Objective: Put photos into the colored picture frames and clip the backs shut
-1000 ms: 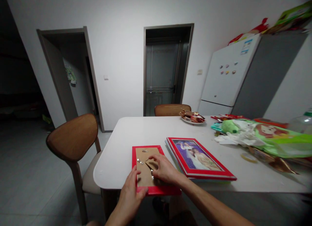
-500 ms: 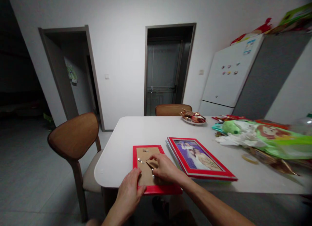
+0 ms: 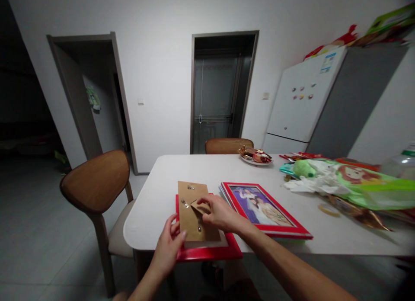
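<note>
A brown backing board with small metal clips is raised out of a red picture frame at the table's near edge. My right hand pinches the flap-like stand on the board. At the lower left, my left hand has its fingers curled at the board's left edge, with the thumb near its lower corner. Just right of them lies a stack of red frames, the top one face up with a photo in it.
The white table holds a plate of items at the back, and green bags with crumpled tissue and a tape roll at the right. A wooden chair stands at the left.
The backing board has come up out of the red frame and shifted away from me, with my right hand on its stand. My left hand's fingers have moved up to the board's edge.
</note>
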A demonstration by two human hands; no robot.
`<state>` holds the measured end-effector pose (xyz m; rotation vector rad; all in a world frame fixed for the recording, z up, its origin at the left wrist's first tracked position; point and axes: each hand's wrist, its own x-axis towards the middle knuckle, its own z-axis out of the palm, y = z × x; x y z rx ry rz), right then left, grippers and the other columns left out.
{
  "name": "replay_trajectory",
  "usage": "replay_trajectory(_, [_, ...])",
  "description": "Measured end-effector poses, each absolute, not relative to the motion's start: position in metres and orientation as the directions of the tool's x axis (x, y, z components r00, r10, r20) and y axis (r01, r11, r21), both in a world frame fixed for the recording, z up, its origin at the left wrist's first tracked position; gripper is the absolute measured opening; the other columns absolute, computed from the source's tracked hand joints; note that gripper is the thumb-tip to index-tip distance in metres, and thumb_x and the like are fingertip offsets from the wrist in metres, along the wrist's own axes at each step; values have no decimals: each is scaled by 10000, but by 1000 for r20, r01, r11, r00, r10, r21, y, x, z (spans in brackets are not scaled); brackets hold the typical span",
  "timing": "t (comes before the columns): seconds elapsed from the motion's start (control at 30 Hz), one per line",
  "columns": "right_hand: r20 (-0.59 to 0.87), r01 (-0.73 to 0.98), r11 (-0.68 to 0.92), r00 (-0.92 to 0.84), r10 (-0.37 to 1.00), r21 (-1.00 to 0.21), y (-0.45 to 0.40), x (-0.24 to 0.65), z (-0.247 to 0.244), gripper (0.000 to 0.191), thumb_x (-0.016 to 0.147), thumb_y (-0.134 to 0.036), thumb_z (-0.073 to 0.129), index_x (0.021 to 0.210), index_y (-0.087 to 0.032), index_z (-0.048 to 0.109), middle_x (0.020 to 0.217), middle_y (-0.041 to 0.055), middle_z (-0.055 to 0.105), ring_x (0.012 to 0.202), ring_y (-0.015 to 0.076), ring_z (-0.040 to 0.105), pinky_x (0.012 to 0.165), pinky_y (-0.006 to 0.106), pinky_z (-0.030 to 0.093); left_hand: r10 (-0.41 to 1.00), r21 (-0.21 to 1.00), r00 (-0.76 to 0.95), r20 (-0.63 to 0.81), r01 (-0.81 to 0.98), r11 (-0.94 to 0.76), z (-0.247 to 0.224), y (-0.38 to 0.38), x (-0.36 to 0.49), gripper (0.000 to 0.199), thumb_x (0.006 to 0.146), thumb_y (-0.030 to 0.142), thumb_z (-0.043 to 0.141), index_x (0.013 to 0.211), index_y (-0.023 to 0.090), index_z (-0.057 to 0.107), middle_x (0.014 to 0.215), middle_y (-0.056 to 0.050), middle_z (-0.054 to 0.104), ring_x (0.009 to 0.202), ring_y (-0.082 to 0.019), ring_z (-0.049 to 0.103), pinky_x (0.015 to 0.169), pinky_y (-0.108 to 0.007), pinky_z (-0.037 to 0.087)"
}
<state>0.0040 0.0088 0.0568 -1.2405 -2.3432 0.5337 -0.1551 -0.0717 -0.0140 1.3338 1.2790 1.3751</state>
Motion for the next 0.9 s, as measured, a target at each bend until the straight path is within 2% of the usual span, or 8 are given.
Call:
replay_trajectory(0.07, [236, 625, 555, -521, 820, -548, -3, -4, 56, 381, 552, -148, 540, 927, -176, 594, 922, 54, 600, 866, 183, 518, 742, 259, 386, 992, 981, -110, 66, -174, -84, -12, -66, -160, 516, 744, 359, 478, 1176, 116, 336, 1001, -111, 618, 921, -207, 580, 796, -340, 448])
replay_trajectory(0.13, [278, 554, 581, -537, 796, -596, -13, -13, 55, 389, 576, -150, 543, 962, -182, 581, 964, 54, 585, 890, 174, 510, 770, 260, 386, 995, 946, -97, 1, -322, -32, -10, -63, -167, 467, 723, 340, 524, 1111, 115, 395, 894, -90, 653, 836, -212, 612, 731, -336, 474])
replay_trajectory(0.27, [339, 473, 610, -539, 771, -636, -15, -19, 53, 364, 672, -237, 523, 1029, -172, 544, 996, 65, 574, 889, 160, 512, 777, 266, 390, 981, 923, -191, -44, -384, -33, -1, -64, -199, 300, 692, 251, 556, 961, 142, 480, 737, -32, 670, 702, -198, 637, 622, -306, 498])
replay_trajectory(0.37, [315, 581, 601, -522, 793, -549, -2, -8, 40, 385, 705, -280, 498, 1064, -146, 531, 1066, 97, 551, 982, 190, 476, 842, 297, 350, 961, 972, -270, -53, -236, -13, 1, -68, -237, 241, 707, 222, 520, 938, 159, 494, 690, -9, 665, 625, -179, 637, 576, -293, 499])
replay_trajectory(0.43, [246, 689, 571, -519, 818, -446, 7, 2, 27, 388, 713, -260, 478, 1072, -123, 533, 1072, 122, 545, 1009, 206, 459, 864, 301, 320, 947, 999, -318, -37, -14, 34, -4, -69, -260, 224, 730, 225, 477, 944, 164, 498, 710, -10, 665, 629, -171, 635, 583, -286, 496])
replay_trajectory(0.6, [175, 869, 442, -410, 895, -224, 15, 19, -1, 407, 715, -277, 466, 1079, -104, 524, 1063, 159, 520, 972, 241, 461, 839, 309, 304, 897, 938, -441, 5, 313, 149, -22, -63, -290, 161, 737, 231, 446, 833, 143, 540, 715, -31, 665, 699, -183, 629, 616, -259, 477])
replay_trajectory(0.8, [157, 915, 341, -312, 937, -217, 20, 27, -11, 388, 759, -216, 383, 1123, -111, 465, 946, 148, 569, 856, 214, 530, 741, 285, 338, 838, 751, -532, 118, 600, 275, -23, -60, -294, 314, 662, 310, 534, 944, 172, 547, 756, -43, 643, 840, -267, 585, 743, -352, 415])
replay_trajectory(0.9, [127, 924, 287, -262, 957, -252, 25, 27, -11, 399, 740, -158, 373, 1129, -113, 450, 915, 146, 584, 797, 207, 558, 674, 271, 349, 839, 666, -513, 184, 692, 278, -20, -63, -284, 360, 644, 283, 539, 985, 167, 543, 920, -85, 621, 941, -281, 537, 823, -384, 367])
